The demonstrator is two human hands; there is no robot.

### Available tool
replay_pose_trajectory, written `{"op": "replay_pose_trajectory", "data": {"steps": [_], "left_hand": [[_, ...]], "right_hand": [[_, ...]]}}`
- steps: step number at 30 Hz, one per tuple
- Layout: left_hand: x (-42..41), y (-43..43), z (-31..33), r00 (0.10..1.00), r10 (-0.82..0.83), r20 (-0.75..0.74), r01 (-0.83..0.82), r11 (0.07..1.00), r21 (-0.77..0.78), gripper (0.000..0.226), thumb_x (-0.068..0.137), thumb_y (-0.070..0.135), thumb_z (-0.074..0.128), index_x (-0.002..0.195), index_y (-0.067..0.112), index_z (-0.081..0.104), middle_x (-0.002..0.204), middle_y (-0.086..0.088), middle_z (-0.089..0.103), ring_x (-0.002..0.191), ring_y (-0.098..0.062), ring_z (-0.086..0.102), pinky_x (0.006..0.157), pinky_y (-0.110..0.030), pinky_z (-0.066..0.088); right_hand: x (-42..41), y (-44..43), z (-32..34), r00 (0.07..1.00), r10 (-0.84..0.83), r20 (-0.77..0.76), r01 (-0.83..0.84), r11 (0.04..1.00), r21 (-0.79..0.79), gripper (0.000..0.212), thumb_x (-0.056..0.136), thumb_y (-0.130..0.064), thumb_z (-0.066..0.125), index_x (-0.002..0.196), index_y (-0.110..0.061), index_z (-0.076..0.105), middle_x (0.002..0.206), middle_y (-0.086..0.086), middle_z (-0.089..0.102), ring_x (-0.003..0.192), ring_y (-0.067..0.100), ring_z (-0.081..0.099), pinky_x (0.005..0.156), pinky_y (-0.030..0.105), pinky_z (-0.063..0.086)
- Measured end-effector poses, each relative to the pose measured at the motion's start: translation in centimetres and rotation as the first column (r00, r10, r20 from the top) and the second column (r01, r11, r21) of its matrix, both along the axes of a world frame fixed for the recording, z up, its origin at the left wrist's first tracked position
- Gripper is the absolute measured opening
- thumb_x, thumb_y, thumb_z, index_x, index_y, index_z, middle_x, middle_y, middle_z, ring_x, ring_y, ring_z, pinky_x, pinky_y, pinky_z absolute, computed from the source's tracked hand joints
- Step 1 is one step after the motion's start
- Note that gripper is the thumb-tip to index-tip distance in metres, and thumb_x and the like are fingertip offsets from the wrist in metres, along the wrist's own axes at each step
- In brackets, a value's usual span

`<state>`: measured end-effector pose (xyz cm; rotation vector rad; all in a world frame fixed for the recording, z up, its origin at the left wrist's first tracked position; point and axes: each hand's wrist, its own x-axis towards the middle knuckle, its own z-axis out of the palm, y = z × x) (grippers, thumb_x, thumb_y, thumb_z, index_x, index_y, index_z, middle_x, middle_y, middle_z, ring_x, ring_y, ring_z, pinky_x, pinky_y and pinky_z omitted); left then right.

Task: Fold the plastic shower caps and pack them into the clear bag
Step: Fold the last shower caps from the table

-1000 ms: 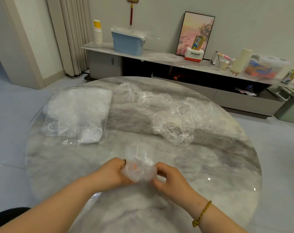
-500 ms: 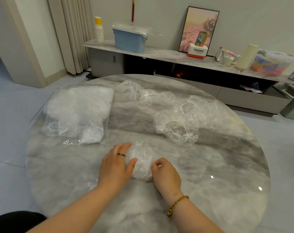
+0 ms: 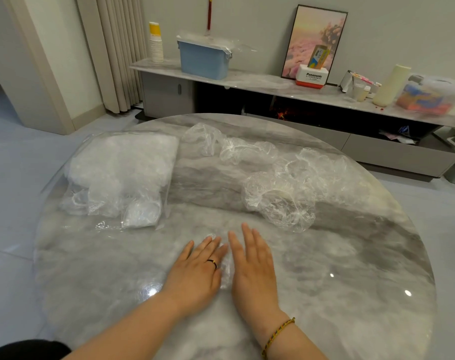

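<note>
Left hand (image 3: pixel 195 271) and right hand (image 3: pixel 252 266) press flat, fingers straight, on the cap (image 3: pixel 225 267) on the table (image 3: pixel 351 281); the bag (image 3: pixel 122 178) (part-filled) lies ahead-left, nearer the left hand.

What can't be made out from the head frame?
Head view:
- Shower cap: left hand and right hand lie flat over it. Only a strip shows between them, so its fold state is unclear.
- Clear bag: contents merge into a white mass, so no count.
- Loose caps: transparent and overlapping, so no count.
- Table: near edge cut off by the frame bottom.
</note>
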<state>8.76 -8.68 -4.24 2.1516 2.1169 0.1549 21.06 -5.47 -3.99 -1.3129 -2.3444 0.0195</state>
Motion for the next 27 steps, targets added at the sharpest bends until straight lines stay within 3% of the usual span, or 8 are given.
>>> {"op": "replay_pose_trajectory", "data": {"steps": [4,7,11,14,18,21,23,27], "left_hand": [[0.1,0.2,0.6,0.999,-0.043,0.005,0.043,0.994,-0.099,0.105,0.05,0.044,-0.026,0.149,0.018,-0.003,0.154,0.01,-0.013,0.141,-0.005,-0.015,0.11,-0.028,-0.016],[0.0,0.2,0.3,0.999,-0.026,0.031,0.028,0.996,-0.082,0.105,0.048,0.044,-0.026,0.149,0.02,-0.005,0.147,0.017,-0.019,0.139,-0.003,-0.019,0.11,-0.029,-0.016],[0.0,0.3,0.3,0.999,-0.03,0.039,0.035,0.992,-0.125,0.104,0.049,0.046,-0.026,0.148,0.02,-0.008,0.155,0.008,-0.014,0.136,-0.002,-0.022,0.109,-0.029,-0.016],[-0.1,0.4,0.6,0.999,-0.031,0.038,0.037,0.988,-0.149,0.103,0.05,0.049,-0.023,0.148,0.02,-0.008,0.155,0.007,-0.013,0.141,-0.006,-0.016,0.111,-0.03,-0.015],[-0.7,0.4,1.3,0.992,-0.015,0.125,0.042,0.975,-0.217,0.056,0.098,0.04,0.015,0.149,0.022,0.0,0.156,0.007,-0.009,0.142,-0.005,-0.012,0.111,-0.027,-0.014],[-1.7,0.3,1.8,0.965,-0.002,0.264,0.054,0.98,-0.191,0.049,0.101,0.028,0.03,0.147,0.025,0.014,0.156,0.009,0.002,0.142,-0.003,-0.002,0.111,-0.021,-0.009],[-2.4,-0.1,2.4,0.926,0.042,0.375,0.034,0.98,-0.196,0.045,0.101,0.024,0.033,0.145,0.024,0.024,0.155,0.007,0.013,0.142,-0.005,0.009,0.109,-0.015,0.0],[-4.2,-1.3,4.1,0.809,0.172,0.562,-0.06,0.975,-0.212,0.036,0.099,0.018,0.04,0.135,0.021,0.043,0.144,0.003,0.038,0.131,-0.008,0.036,0.094,-0.004,0.021]], "right_hand": [[0.2,0.4,-0.3,0.981,0.178,0.076,-0.152,0.951,-0.269,0.055,0.079,-0.024,0.029,0.128,-0.012,0.049,0.134,0.001,0.052,0.129,0.015,0.043,0.11,0.022,0.011],[0.6,1.3,-0.3,0.967,0.239,0.083,-0.192,0.907,-0.375,0.093,0.071,-0.057,-0.011,0.147,-0.013,0.017,0.155,-0.002,0.01,0.142,0.005,0.004,0.109,0.014,-0.018],[1.2,2.1,0.0,0.943,0.275,0.189,-0.168,0.88,-0.444,0.139,0.033,-0.075,-0.045,0.149,-0.017,0.005,0.156,-0.005,-0.003,0.142,0.004,-0.008,0.103,0.016,-0.021],[1.2,2.0,0.9,0.934,0.303,0.188,-0.19,0.869,-0.458,0.141,0.029,-0.079,-0.04,0.149,-0.017,0.002,0.156,-0.005,-0.007,0.139,0.001,-0.014,0.104,0.018,-0.018],[2.4,1.5,2.2,0.925,0.357,0.13,-0.265,0.851,-0.454,0.111,0.057,-0.088,0.008,0.148,-0.024,0.012,0.146,-0.02,-0.002,0.134,-0.006,-0.009,0.104,0.017,-0.021],[4.1,1.1,2.4,0.897,0.401,0.188,-0.33,0.888,-0.321,0.073,0.062,-0.052,0.036,0.129,-0.024,0.049,0.14,-0.013,0.04,0.131,0.002,0.03,0.114,0.02,0.003],[4.0,1.1,1.9,0.888,0.391,0.24,-0.334,0.909,-0.248,0.052,0.059,-0.042,0.037,0.107,-0.032,0.055,0.108,-0.016,0.066,0.106,0.005,0.061,0.104,0.027,0.03],[1.9,1.3,2.1,0.908,0.356,0.222,-0.331,0.933,-0.14,0.041,0.058,-0.027,0.033,0.076,-0.03,0.07,0.076,-0.019,0.067,0.072,0.002,0.066,0.089,0.024,0.037]]}}
